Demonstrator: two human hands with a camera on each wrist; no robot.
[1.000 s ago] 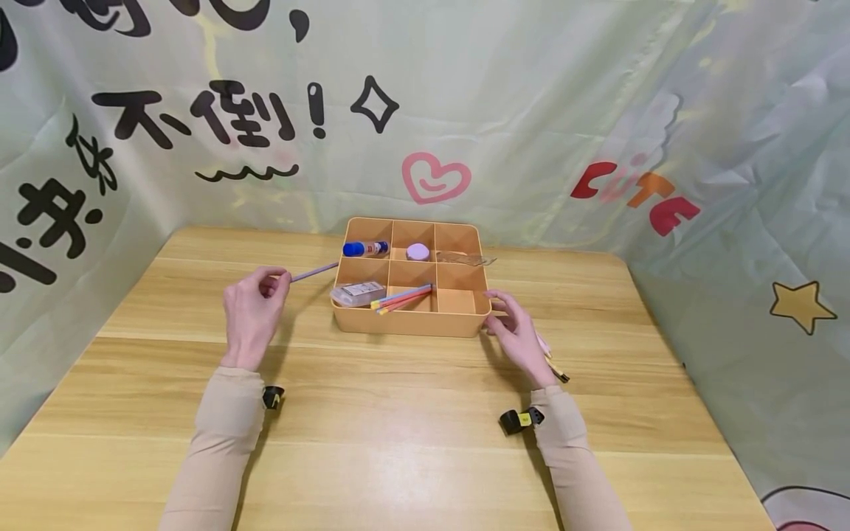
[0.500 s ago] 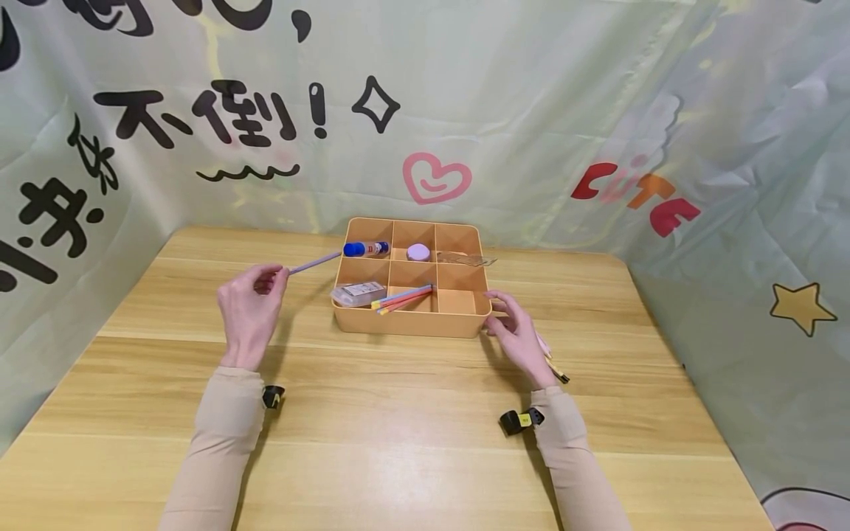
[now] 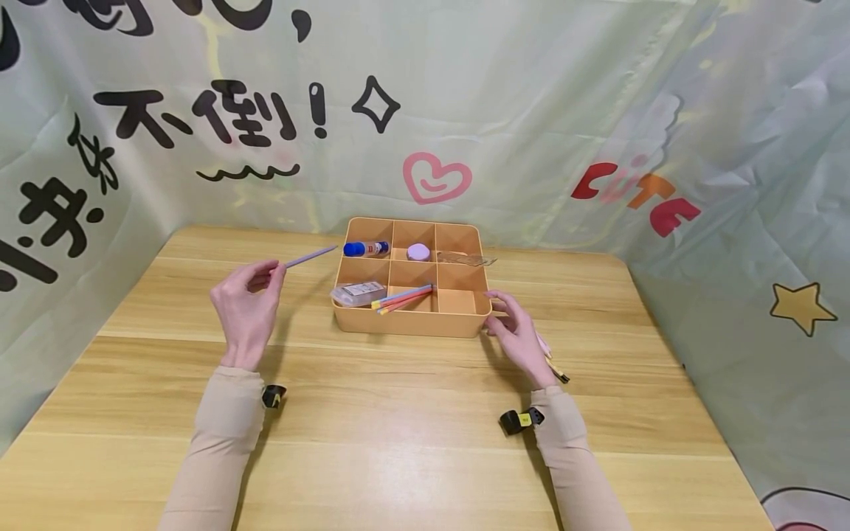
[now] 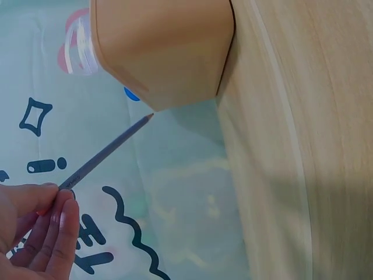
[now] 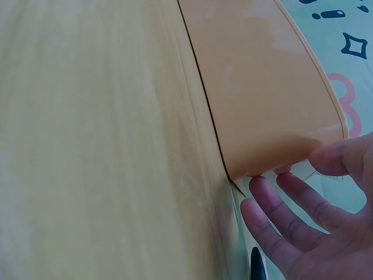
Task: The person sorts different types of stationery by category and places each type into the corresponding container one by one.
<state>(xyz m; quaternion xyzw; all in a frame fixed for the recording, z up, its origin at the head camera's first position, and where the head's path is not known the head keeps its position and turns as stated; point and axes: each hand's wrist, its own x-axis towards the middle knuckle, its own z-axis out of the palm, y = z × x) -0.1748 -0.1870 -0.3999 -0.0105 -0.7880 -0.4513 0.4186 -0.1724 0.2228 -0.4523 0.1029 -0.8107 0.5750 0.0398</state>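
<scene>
My left hand pinches a purple-grey pencil by its end, above the table left of the box. The sharpened tip points toward the tan six-compartment box, as the left wrist view also shows. My right hand touches the box's front right corner, fingers loosely spread, fingertips against its side. Inside the box lie a blue-capped glue stick, a round lilac item, a clear ruler, a clear labelled case and several coloured sticks.
Behind the right hand, partly hidden, a thin item with a yellow and black end lies on the wooden table. A printed cloth hangs along the back and both sides.
My left hand has risen slightly and drawn a little leftward with the pencil, its tip moving up and back from the box. The right hand and box stay put.
</scene>
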